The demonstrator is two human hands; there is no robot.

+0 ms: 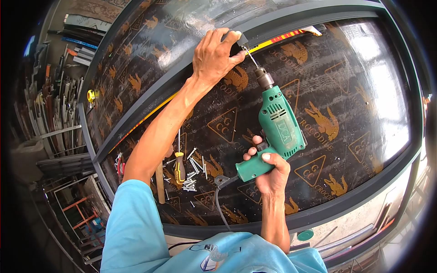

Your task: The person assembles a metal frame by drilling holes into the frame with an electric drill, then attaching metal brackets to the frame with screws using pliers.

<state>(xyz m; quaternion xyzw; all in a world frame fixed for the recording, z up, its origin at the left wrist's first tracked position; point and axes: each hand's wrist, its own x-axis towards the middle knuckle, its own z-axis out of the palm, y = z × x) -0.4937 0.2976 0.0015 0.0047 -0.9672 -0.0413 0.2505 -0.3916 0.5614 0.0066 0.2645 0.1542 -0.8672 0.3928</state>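
1. Leftmost, a yellow tape measure lies at the left edge of the desk, from which a grey bar crosses toward the far edge.
2. Toward the desk's near left corner: red-handled pliers, a wooden handle partly hidden by the arm, a yellow-and-black screwdriver and a scatter of loose screws.
3. The left hand, near the far edge, pinches a small dark piece between thumb and fingers, beside the grey bar. A firm hold is advisable, with the fingertips well out of the bit's line, since thumb and bit are close.
4. Just right of the hand, the bit points at the small piece; whether its tip touches cannot be told. It is best kept square to the surface and started slowly, so that it does not skate.
5. The right hand, toward the near edge, has its fingers wrapped around the drill's grip. Even pressure along the bit's axis should serve better than sideways force.
6. The green drill is tilted, chuck toward the far edge; its cord runs to the near edge, and is best left slack.
7. Rightmost, a yellow-and-red strip slants along the bar.
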